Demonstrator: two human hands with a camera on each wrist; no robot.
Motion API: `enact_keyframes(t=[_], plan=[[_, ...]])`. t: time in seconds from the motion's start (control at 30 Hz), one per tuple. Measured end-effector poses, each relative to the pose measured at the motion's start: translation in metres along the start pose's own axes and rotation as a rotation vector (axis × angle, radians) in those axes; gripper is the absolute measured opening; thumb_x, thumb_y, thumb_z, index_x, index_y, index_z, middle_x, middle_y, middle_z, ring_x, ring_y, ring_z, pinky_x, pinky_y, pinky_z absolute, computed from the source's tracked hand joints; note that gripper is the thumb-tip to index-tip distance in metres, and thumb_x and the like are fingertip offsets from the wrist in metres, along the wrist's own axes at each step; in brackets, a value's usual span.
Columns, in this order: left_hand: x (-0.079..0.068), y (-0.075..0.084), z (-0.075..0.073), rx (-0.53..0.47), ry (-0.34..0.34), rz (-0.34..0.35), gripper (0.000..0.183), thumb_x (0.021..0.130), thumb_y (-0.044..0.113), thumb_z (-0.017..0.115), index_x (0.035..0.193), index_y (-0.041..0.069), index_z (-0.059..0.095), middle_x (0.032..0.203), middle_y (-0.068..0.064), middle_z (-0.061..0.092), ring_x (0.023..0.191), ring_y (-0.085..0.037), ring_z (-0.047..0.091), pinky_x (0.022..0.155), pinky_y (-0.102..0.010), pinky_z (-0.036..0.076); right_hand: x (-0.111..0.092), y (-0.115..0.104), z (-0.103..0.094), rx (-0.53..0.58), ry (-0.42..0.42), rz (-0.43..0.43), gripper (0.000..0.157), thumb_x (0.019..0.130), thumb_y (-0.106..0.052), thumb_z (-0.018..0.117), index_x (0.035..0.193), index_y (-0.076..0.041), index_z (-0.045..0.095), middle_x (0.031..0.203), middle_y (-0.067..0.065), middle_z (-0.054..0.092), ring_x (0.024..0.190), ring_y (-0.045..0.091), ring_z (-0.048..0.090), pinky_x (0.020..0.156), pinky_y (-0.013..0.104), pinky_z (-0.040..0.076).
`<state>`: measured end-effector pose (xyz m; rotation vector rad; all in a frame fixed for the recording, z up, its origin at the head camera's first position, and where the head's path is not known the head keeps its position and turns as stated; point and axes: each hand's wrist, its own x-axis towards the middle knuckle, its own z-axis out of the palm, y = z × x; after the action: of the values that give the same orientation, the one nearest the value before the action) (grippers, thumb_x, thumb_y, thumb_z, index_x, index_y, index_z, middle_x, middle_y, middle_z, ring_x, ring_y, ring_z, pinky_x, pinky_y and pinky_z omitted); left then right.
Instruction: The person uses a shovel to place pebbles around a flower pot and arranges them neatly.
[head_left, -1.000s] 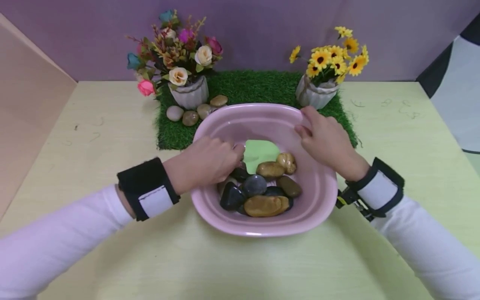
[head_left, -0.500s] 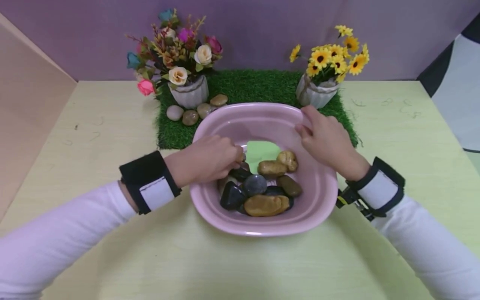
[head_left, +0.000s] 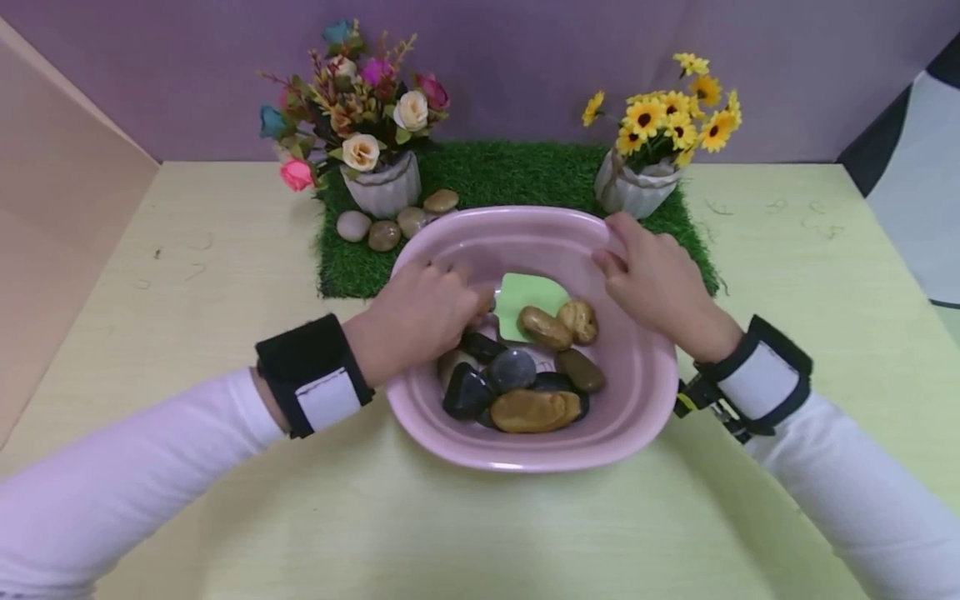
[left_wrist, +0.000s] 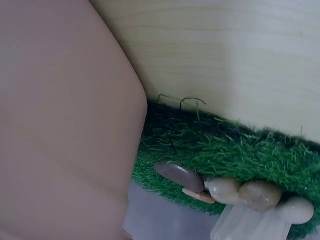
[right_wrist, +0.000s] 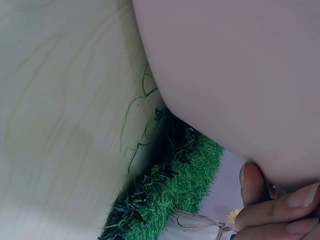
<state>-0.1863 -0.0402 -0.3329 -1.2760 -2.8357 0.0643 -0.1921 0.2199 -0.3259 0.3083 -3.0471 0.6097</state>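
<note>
On the table a pink basin [head_left: 517, 464] holds several stones, among them a dark round stone [head_left: 512, 370] and a long tan stone [head_left: 535, 411]. A light green flat blade, like a small shovel's [head_left: 525, 300], lies among them, partly under a brown oval stone [head_left: 544, 327]. My left hand [head_left: 420, 315] reaches over the basin's left rim, its fingers curled beside the blade's left edge. Any handle there is hidden by the hand. At the upper right, my right hand [head_left: 656, 271] grips the rim; in the right wrist view its fingertips [right_wrist: 302, 196] curl around the edge.
Behind the basin lies an artificial grass mat [head_left: 510, 171]. It carries a pot of mixed flowers [head_left: 382, 185], a pot of yellow flowers [head_left: 636, 185] and several smooth pebbles [head_left: 384, 236]. A purple wall [head_left: 517, 83] stands behind the table [head_left: 480, 533].
My left hand has shifted slightly to the right. The green blade has moved right along with it, and the brown oval stone has turned. My right hand stays on the rim.
</note>
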Motion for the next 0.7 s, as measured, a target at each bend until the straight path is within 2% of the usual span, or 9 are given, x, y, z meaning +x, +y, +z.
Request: enact_keyframes(t=[0.1, 0.27, 0.4, 0.53, 0.7], plan=[[-0.0001, 0.0006, -0.0001, 0.001, -0.012, 0.014, 0.015, 0.098, 0.019, 0.059, 0.104, 0.008, 0.068, 0.083, -0.009, 0.068, 0.072, -0.023, 0.066, 0.064, -0.036, 0.055, 0.0002, 0.0002, 0.0001, 0.002, 0.002, 0.000, 0.038, 0.100, -0.018, 0.050, 0.134, 0.000, 0.047, 0.079, 0.019, 0.061, 0.053, 0.025, 0.056, 0.044, 0.033, 0.043], [0.0015, -0.0014, -0.0012, -0.124, -0.083, 0.032, 0.018, 0.097, 0.023, 0.061, 0.099, 0.007, 0.069, 0.079, -0.004, 0.070, 0.063, -0.016, 0.063, 0.060, -0.029, 0.052, 0.0007, 0.0002, 0.0007, 0.006, 0.007, -0.008, 0.039, 0.100, -0.018, 0.051, 0.134, 0.001, 0.047, 0.080, 0.020, 0.062, 0.054, 0.025, 0.057, 0.045, 0.033, 0.044], [0.0024, -0.0035, -0.0007, -0.190, -0.084, 0.030, 0.024, 0.099, 0.029, 0.057, 0.094, 0.011, 0.071, 0.073, 0.000, 0.068, 0.057, -0.011, 0.060, 0.058, -0.027, 0.050, 0.0008, -0.0003, 0.0007, 0.008, 0.005, -0.011, 0.039, 0.100, -0.018, 0.051, 0.134, 0.001, 0.047, 0.078, 0.019, 0.061, 0.054, 0.025, 0.057, 0.045, 0.033, 0.044], [0.0024, -0.0037, -0.0005, -0.147, -0.045, 0.030, 0.022, 0.099, 0.029, 0.059, 0.096, 0.009, 0.066, 0.070, -0.002, 0.064, 0.056, -0.013, 0.059, 0.055, -0.028, 0.049, 0.0006, -0.0006, -0.0001, 0.010, -0.002, -0.006, 0.039, 0.100, -0.018, 0.051, 0.134, 0.001, 0.047, 0.078, 0.019, 0.060, 0.054, 0.025, 0.057, 0.045, 0.033, 0.045], [0.0022, -0.0019, 0.0007, -0.046, 0.043, 0.055, 0.023, 0.096, 0.031, 0.064, 0.100, 0.008, 0.065, 0.075, -0.005, 0.066, 0.064, -0.018, 0.064, 0.060, -0.033, 0.053, 0.0006, 0.0005, 0.0000, 0.002, -0.002, -0.008, 0.038, 0.100, -0.019, 0.051, 0.133, 0.001, 0.047, 0.078, 0.019, 0.060, 0.053, 0.025, 0.057, 0.045, 0.032, 0.045]])
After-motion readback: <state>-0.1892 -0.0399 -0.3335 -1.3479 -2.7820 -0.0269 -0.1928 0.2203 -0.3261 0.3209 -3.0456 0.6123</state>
